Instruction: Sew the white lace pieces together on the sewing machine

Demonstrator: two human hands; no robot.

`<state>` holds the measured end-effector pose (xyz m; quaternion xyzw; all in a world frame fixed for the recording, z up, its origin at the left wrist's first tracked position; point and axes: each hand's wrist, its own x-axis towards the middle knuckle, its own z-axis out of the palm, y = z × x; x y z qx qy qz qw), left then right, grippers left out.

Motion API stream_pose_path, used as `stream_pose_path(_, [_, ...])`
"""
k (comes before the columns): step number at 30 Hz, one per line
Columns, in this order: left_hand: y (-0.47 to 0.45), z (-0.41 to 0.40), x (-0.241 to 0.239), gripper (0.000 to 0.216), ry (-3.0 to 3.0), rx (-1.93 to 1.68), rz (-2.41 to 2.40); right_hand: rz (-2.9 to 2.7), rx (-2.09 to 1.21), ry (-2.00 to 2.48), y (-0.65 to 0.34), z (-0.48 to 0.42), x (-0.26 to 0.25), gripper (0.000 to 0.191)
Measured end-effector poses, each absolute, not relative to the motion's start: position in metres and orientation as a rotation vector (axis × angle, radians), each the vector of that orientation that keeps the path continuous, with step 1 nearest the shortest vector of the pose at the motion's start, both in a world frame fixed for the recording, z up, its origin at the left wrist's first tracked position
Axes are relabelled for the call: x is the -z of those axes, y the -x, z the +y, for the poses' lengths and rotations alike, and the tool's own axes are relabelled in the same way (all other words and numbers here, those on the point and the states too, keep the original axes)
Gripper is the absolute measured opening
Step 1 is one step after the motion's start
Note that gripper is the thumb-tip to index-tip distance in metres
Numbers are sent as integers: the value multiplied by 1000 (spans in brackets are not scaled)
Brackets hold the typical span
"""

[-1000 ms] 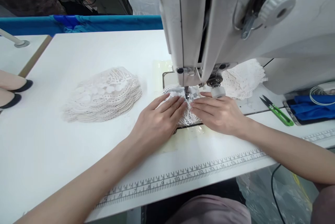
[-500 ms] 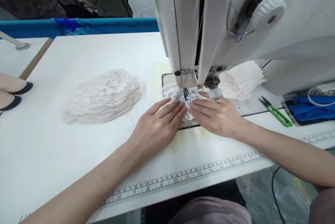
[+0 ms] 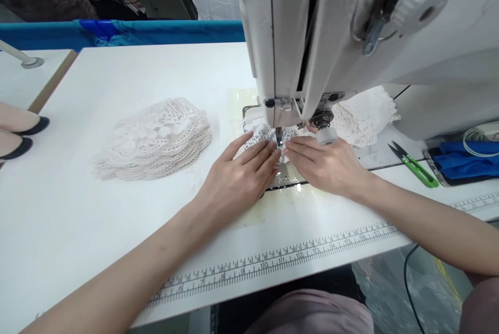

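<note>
Lace [image 3: 255,125] sliding farther under the presser foot [image 3: 279,137]

Since the earlier frame, its near edge is baring more metal plate [image 3: 290,174]. Left hand [image 3: 237,175] and right hand [image 3: 325,165] are lying flat, fingers extended over it, clasping nothing. It is probably feeling light, limp and easily snagged; flat fingertips beside the presser foot are suiting it best.

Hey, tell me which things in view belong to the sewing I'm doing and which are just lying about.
Belongs, as far as I can judge:
sewing machine
lace piece under your left hand and right hand
left lace stack, likely
right lace pile, likely

Lying about, apparently:
green scissors, unheld
blue cloth
clear plastic, lower right
</note>
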<state>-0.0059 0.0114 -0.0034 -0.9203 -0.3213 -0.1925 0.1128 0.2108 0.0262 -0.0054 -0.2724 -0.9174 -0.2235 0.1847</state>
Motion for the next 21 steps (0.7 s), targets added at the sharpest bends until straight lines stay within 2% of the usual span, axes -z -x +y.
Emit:
stream_pose_path(7, [9, 4, 2, 28, 2603, 508, -848, -2553, 560, 729, -212, 22, 9, 28])
stream_pose_path(21, [6, 9, 2, 26, 2570, 534, -901, -2589, 619, 842, -212, 27, 7, 29])
